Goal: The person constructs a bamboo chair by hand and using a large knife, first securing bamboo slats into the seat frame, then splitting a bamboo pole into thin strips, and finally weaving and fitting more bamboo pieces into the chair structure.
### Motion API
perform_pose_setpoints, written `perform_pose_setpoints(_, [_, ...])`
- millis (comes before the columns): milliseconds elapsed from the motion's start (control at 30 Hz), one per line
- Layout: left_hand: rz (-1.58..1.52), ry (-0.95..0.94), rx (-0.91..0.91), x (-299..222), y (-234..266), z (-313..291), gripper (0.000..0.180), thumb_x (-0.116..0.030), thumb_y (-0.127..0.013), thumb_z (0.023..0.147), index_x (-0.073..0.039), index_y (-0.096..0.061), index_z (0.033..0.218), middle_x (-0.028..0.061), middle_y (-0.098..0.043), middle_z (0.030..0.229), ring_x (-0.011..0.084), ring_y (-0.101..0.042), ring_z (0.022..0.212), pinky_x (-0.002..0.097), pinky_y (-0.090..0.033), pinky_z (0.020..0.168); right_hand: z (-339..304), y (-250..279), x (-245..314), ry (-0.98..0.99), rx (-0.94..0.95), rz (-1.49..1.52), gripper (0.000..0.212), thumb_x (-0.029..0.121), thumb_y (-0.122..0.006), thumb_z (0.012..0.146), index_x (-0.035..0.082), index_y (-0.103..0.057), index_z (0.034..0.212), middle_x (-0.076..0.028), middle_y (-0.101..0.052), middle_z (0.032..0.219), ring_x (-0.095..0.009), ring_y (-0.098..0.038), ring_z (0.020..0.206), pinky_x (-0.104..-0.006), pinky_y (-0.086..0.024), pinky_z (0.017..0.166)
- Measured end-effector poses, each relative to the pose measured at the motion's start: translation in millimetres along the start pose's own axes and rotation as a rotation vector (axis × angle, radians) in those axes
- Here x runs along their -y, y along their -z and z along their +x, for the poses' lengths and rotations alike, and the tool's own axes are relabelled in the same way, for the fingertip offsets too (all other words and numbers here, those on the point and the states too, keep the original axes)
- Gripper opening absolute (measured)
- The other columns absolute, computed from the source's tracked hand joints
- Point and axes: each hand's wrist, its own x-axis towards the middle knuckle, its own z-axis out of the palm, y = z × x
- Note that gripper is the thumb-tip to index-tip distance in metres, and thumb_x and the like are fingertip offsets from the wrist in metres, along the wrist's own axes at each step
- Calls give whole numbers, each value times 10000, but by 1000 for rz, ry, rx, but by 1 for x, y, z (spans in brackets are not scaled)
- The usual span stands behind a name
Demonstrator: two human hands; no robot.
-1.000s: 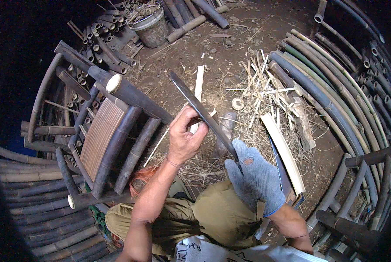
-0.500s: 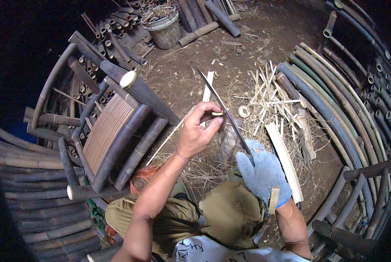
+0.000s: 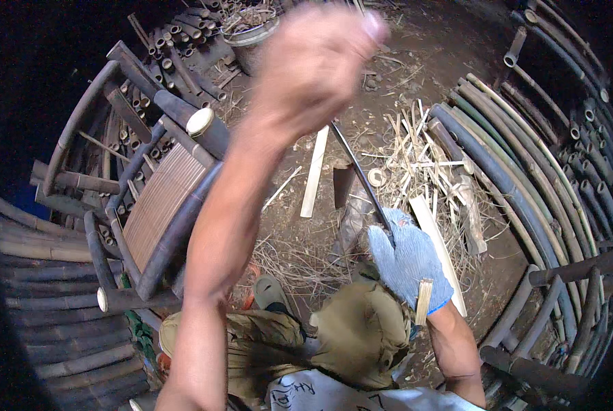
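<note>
My left hand (image 3: 317, 65), bare and smeared by motion, is raised high at the top centre. Its fingers look curled into a fist; whatever they hold is hidden. My right hand (image 3: 409, 257), in a blue-grey knitted glove, grips a knife (image 3: 361, 175) whose long dark blade slants up and left, passing behind my left wrist. A short bundle of pale bamboo slivers (image 3: 423, 301) lies against the right glove's cuff. Beside the blade is a dark brown piece of bamboo (image 3: 343, 185); I cannot tell what supports it. A pale flat bamboo strip (image 3: 314, 172) lies on the ground left of the blade.
Pale bamboo offcuts (image 3: 423, 154) and shavings litter the ground. Another split length (image 3: 438, 250) lies beside the glove. A bamboo chair (image 3: 163, 205) stands left, with long poles (image 3: 505, 164) stacked right. Cut tubes and a bucket (image 3: 245, 44) are at the back.
My left hand has swung up and away from the blade, where it pinched a small bamboo piece. The dark bamboo piece now shows beside the blade. My right hand has barely moved.
</note>
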Motion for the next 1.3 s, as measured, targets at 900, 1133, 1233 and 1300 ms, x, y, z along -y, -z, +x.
perform_pose_setpoints(900, [383,260,297,47,-67,-106,241,-286,-665,882,-49,-687,852,124,-582,857,327,-608,747,413,-505,678,67,-96,-135,-125,199,-213,405,337,-492,936,-13,-615,1098,-335,-627,1039,-497,-607,982,-544,-490,880])
perform_pose_setpoints(1133, [-226,569,-160,32,-67,-108,192,-154,-771,811,-43,-706,954,74,-699,892,193,-682,796,303,-548,720,47,-78,-107,-87,115,-144,376,339,-514,945,-15,-611,1028,-308,-637,960,-483,-615,939,-539,-485,813])
perform_pose_setpoints(1233, [-328,706,-234,25,-62,-94,183,-129,-800,789,-35,-717,922,26,-693,864,80,-628,743,236,-516,664,37,-48,-83,-126,185,-128,383,330,-494,952,-17,-605,1069,-312,-634,1008,-491,-608,960,-546,-484,841])
perform_pose_setpoints(1300, [-424,769,-257,17,-70,-94,181,-128,-810,789,-18,-711,893,16,-684,806,64,-615,702,218,-501,627,36,-47,-89,-166,206,-151,370,308,-482,956,-22,-598,1078,-312,-634,1013,-494,-606,965,-548,-486,857])
